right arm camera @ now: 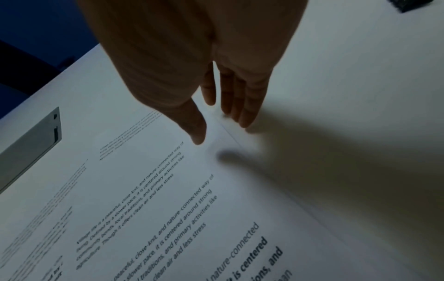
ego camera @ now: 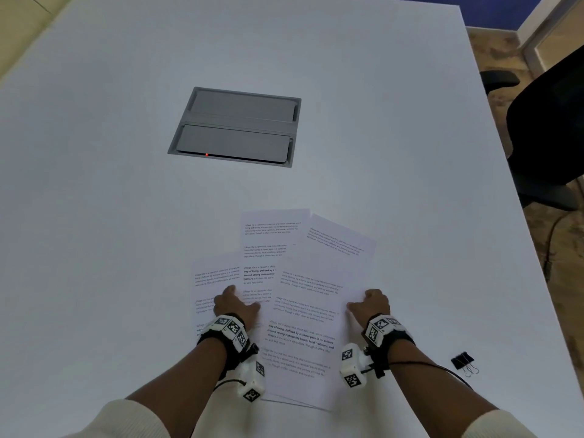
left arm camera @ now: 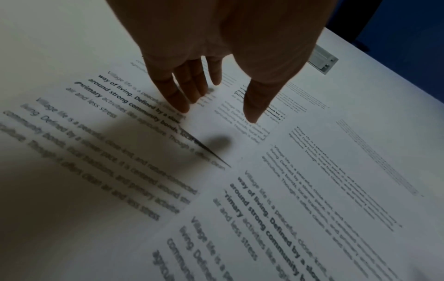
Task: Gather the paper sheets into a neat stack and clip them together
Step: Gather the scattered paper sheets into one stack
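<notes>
White flat counter (ego camera: 126, 216): near edge carries three white printed paper sheets (ego camera: 303, 311), fanned and overlapping. Left hand (ego camera: 235, 306) flat on left sheet, right hand (ego camera: 371, 303) at right sheet's edge, fingers straight. Small black binder clip (ego camera: 463, 361) lies right, apart.

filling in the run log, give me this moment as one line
stage: gathering | paper sheets: fanned, overlapping, unclipped | left hand: flat on sheets | right hand: at right edge of top sheet | binder clip: untouched on table
</notes>
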`<state>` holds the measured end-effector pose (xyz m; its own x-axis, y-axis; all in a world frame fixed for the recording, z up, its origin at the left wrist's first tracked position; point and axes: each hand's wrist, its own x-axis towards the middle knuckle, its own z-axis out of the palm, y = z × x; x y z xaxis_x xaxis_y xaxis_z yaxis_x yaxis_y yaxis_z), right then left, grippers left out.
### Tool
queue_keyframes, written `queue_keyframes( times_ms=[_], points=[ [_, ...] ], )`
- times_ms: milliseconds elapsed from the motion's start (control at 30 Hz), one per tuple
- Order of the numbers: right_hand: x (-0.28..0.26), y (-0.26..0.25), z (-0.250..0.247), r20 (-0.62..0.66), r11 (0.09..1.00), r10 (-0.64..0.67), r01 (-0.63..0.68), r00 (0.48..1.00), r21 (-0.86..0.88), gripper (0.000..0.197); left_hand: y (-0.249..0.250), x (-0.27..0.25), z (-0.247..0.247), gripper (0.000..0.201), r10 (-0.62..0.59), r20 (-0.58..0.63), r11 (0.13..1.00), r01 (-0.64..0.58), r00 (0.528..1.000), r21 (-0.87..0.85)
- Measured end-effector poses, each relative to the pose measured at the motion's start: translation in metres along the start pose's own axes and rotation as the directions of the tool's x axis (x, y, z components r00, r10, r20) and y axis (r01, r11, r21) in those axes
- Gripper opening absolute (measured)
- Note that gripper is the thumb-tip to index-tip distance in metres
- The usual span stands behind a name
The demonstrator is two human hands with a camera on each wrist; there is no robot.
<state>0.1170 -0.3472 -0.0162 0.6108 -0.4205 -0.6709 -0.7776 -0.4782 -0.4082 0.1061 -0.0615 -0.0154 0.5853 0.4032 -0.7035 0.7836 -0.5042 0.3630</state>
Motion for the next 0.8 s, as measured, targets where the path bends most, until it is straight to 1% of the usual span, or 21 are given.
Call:
queue_keyframes(
  times_ms=[67, 133, 233, 333, 400, 500, 567, 700, 800],
  points=[
    [-0.001, -0.005, 0.002, 0.035, 0.997, -0.066, 0.064, 0.997, 0.051, 0.061, -0.001, 0.006, 0.0, 0.086, 0.017, 0.055, 0.998, -0.014, 0.998, -0.059],
    [-0.004, -0.011, 0.007, 0.1, 0.985, -0.118, 0.104, 0.988, 0.136, 0.064, 0.001, 0.007, -0.001, 0.082, 0.022, 0.133, 0.99, -0.002, 0.991, -0.145],
    [-0.008, -0.017, 0.017, 0.168, 0.966, -0.206, 0.173, 0.964, 0.194, 0.067, 0.002, 0.008, -0.001, 0.078, 0.014, 0.219, 0.985, 0.024, 0.976, -0.171],
    [-0.01, -0.02, 0.024, 0.209, 0.955, -0.262, 0.222, 0.942, 0.197, 0.066, 0.002, 0.006, 0.001, 0.072, 0.04, 0.225, 0.989, -0.005, 0.974, -0.151],
    [-0.009, -0.019, 0.025, 0.25, 0.951, -0.287, 0.243, 0.925, 0.191, 0.066, 0.002, 0.005, 0.001, 0.064, 0.041, 0.223, 0.99, -0.009, 0.974, -0.142],
    [-0.008, -0.017, 0.024, 0.299, 0.949, -0.297, 0.245, 0.907, 0.199, 0.067, 0.006, -0.001, 0.0, 0.051, 0.049, 0.254, 0.994, -0.021, 0.966, -0.112],
    [-0.008, -0.017, 0.024, 0.314, 0.948, -0.299, 0.242, 0.901, 0.208, 0.066, 0.008, -0.004, 0.002, 0.051, 0.054, 0.247, 0.991, -0.02, 0.968, -0.135],
    [-0.009, -0.016, 0.026, 0.341, 0.946, -0.298, 0.228, 0.892, 0.231, 0.066, 0.011, -0.002, 0.004, 0.063, 0.027, 0.156, 0.986, 0.0, 0.987, -0.166],
    [-0.013, -0.017, 0.03, 0.288, 0.953, -0.277, 0.225, 0.917, 0.201, 0.066, 0.014, 0.001, 0.003, 0.068, 0.0, 0.058, 0.991, 0.007, 0.998, -0.132]
  ],
)
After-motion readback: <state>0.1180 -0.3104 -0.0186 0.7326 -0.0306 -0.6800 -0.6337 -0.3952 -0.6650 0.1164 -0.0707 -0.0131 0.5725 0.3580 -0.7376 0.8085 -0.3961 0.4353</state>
